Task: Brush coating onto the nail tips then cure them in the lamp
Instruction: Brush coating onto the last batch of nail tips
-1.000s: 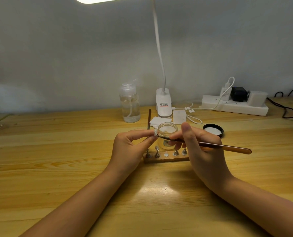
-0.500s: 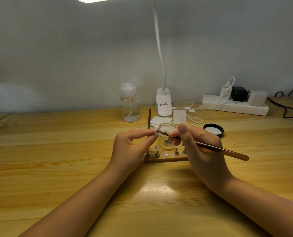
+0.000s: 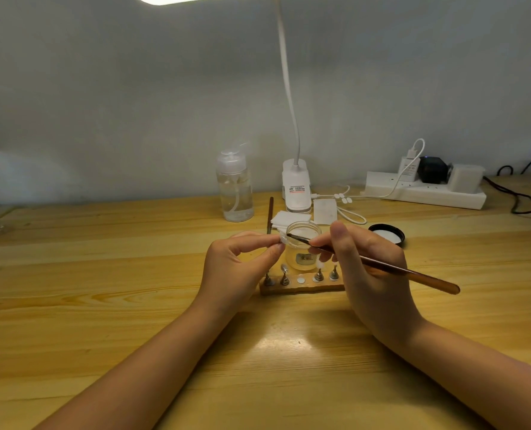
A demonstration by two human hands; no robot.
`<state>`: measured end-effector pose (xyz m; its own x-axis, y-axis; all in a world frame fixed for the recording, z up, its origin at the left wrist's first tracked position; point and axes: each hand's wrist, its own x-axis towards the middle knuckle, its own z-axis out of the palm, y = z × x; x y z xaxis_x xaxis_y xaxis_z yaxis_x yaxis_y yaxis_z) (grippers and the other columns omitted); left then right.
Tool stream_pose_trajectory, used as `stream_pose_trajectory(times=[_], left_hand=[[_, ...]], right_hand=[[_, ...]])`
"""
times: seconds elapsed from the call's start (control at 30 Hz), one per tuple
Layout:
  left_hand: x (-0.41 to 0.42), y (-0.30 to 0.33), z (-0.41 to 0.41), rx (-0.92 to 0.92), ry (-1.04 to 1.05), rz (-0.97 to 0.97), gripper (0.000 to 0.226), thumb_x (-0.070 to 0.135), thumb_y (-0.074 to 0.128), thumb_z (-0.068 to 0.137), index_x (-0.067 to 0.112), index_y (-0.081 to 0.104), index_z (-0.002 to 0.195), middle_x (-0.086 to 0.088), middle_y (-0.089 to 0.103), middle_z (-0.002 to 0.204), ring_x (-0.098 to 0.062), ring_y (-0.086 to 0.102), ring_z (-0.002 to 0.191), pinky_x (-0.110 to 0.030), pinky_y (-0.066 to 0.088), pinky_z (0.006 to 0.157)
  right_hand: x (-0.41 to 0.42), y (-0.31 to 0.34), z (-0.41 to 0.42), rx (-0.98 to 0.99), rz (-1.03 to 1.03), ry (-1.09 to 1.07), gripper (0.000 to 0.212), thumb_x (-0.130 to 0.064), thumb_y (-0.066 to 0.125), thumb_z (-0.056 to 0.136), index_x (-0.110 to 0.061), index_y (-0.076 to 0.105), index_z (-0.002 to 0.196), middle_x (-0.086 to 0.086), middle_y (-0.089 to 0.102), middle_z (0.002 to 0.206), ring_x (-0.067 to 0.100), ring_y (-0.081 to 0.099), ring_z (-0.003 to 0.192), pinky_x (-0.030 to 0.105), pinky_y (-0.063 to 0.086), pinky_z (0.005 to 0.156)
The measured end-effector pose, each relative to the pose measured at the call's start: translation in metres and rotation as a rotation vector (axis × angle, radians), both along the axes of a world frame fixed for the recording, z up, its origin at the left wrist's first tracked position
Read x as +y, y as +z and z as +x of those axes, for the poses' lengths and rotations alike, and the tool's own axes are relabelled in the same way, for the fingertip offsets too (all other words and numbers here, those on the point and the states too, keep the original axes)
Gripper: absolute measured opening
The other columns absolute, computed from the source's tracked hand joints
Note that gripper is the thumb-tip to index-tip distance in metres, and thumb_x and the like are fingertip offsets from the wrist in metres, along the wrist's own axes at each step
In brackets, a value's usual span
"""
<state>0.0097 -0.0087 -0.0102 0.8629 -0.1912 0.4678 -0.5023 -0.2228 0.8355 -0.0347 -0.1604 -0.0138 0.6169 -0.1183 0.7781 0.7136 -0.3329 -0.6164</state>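
My left hand (image 3: 238, 268) pinches a small clear nail tip (image 3: 283, 238) between thumb and forefinger, raised above the table. My right hand (image 3: 369, 274) grips a long brown brush (image 3: 413, 274) like a pen, and its dark bristles touch the nail tip. Just behind the hands stands an open clear jar (image 3: 301, 243) of coating. In front of the jar lies a wooden holder (image 3: 301, 285) with several small metal stands, some bearing nail tips.
A black jar lid (image 3: 386, 234) lies right of the jar. Behind are white wipes (image 3: 289, 219), a second brush (image 3: 269, 214), a clear pump bottle (image 3: 234, 187), a white clip lamp base (image 3: 296, 187) and a power strip (image 3: 425, 189) with cables.
The brush's rear end has dipped lower and its bristles have stroked slightly along the nail tip. My left hand keeps its pinch in the same spot.
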Motion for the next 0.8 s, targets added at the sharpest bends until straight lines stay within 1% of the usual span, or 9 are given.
stream_pose_trajectory(times=[0.07,0.23,0.33,0.5,0.57,0.67,0.8], left_hand=[[0.0006,-0.0007,-0.0002,0.004,0.0,0.005,0.02,0.01,0.068,0.077,0.029,0.068,0.085,0.017,0.066,0.085,0.006,0.06,0.088,-0.005,0.045,0.074],[0.0013,-0.001,-0.0009,0.009,0.01,-0.004,0.02,0.008,0.068,0.077,0.021,0.069,0.091,0.012,0.067,0.086,0.002,0.061,0.087,-0.008,0.046,0.075],[0.0009,-0.0002,-0.0017,0.01,0.013,0.002,0.02,0.007,0.068,0.077,0.022,0.068,0.091,0.013,0.067,0.085,0.004,0.06,0.086,-0.007,0.046,0.074],[0.0009,0.0005,-0.002,0.015,0.019,0.007,0.02,0.008,0.068,0.077,0.025,0.069,0.088,0.016,0.066,0.085,0.007,0.059,0.086,-0.005,0.045,0.073],[0.0011,0.0003,-0.0022,0.019,0.02,0.008,0.02,0.009,0.068,0.077,0.025,0.069,0.088,0.016,0.066,0.084,0.007,0.059,0.086,-0.007,0.046,0.073],[0.0004,0.0006,-0.0023,0.021,0.023,0.009,0.02,0.008,0.068,0.077,0.024,0.068,0.089,0.015,0.066,0.084,0.007,0.06,0.085,-0.006,0.046,0.073],[-0.0006,0.0013,-0.0021,0.022,0.018,0.008,0.019,0.008,0.068,0.077,0.022,0.069,0.089,0.013,0.067,0.084,0.004,0.06,0.085,-0.008,0.046,0.073]], right_hand=[[0.0014,0.0007,0.0011,-0.002,-0.028,0.012,0.026,-0.025,0.042,0.087,-0.01,0.063,0.084,-0.006,0.064,0.074,-0.001,0.062,0.073,0.01,0.047,0.064],[0.0018,0.0,0.0023,0.012,-0.028,0.024,0.024,-0.025,0.043,0.086,-0.012,0.063,0.084,-0.004,0.064,0.073,0.002,0.063,0.071,0.013,0.049,0.062],[-0.0002,-0.0007,0.0003,0.021,-0.004,0.019,0.022,-0.025,0.045,0.089,-0.015,0.063,0.081,-0.005,0.065,0.071,0.001,0.063,0.067,0.012,0.048,0.06],[-0.0004,0.0,-0.0005,0.023,0.041,-0.008,0.024,-0.025,0.042,0.088,-0.023,0.062,0.076,-0.008,0.065,0.069,0.003,0.064,0.064,0.013,0.049,0.058],[-0.0009,0.0001,-0.0005,0.005,0.027,-0.013,0.023,-0.023,0.042,0.088,-0.021,0.063,0.077,-0.008,0.064,0.069,0.003,0.063,0.065,0.014,0.049,0.059],[-0.0017,-0.0006,-0.0013,-0.013,-0.027,-0.006,0.023,-0.022,0.045,0.089,-0.011,0.063,0.08,-0.005,0.063,0.07,0.001,0.062,0.069,0.012,0.047,0.062],[0.0011,0.002,0.0013,-0.033,-0.08,-0.004,0.024,-0.021,0.043,0.087,-0.009,0.064,0.085,0.0,0.064,0.073,0.004,0.062,0.072,0.014,0.049,0.063]])
